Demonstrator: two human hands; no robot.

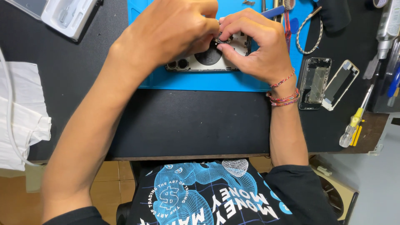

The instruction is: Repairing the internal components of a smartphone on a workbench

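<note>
The opened phone housing (210, 58), white inside with a dark round coil and camera holes at its left end, lies on a blue work mat (200, 81) at the far middle of the dark desk (187, 121). The left hand (171, 31) curls over the housing, fingers pressed together on a small part at its far edge. The right hand (256, 43) meets it there, thumb and fingertips pinched on the same small part (220, 40). Right of the mat lie a bare phone frame (315, 82) and a white-edged panel (341, 84); further right, a yellow-handled screwdriver (354, 123). A white cloth (18, 116) sits at the left edge.
</note>
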